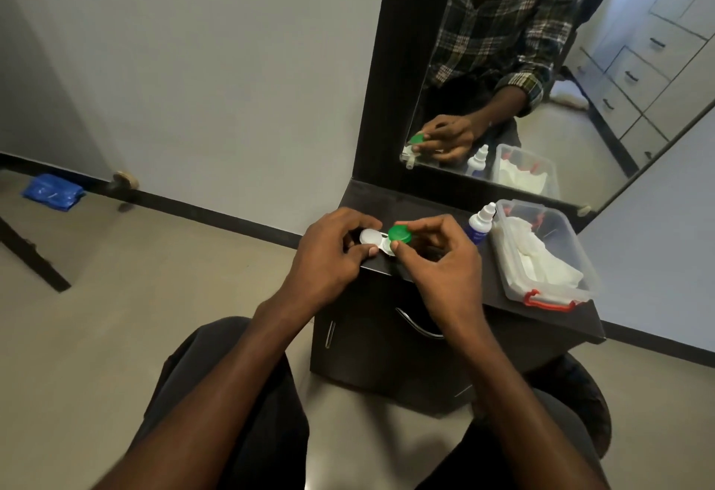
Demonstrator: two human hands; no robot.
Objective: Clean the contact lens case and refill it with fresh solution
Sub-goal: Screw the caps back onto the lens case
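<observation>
A white contact lens case (377,241) is held just above the left end of a dark cabinet top (491,280). My left hand (332,253) grips its left side, where a white cap (369,236) sits on the left well. My right hand (437,257) pinches the green cap (399,234) between thumb and fingers; the cap is tilted over the right well. A small solution bottle (481,222) with a white nozzle and blue label stands upright to the right of my hands.
A clear plastic box (572,241) with red latches, holding white tissues, sits at the right on the cabinet top. A mirror (541,63) leans against the wall behind. A blue packet (52,191) lies on the floor at far left. My knees are below.
</observation>
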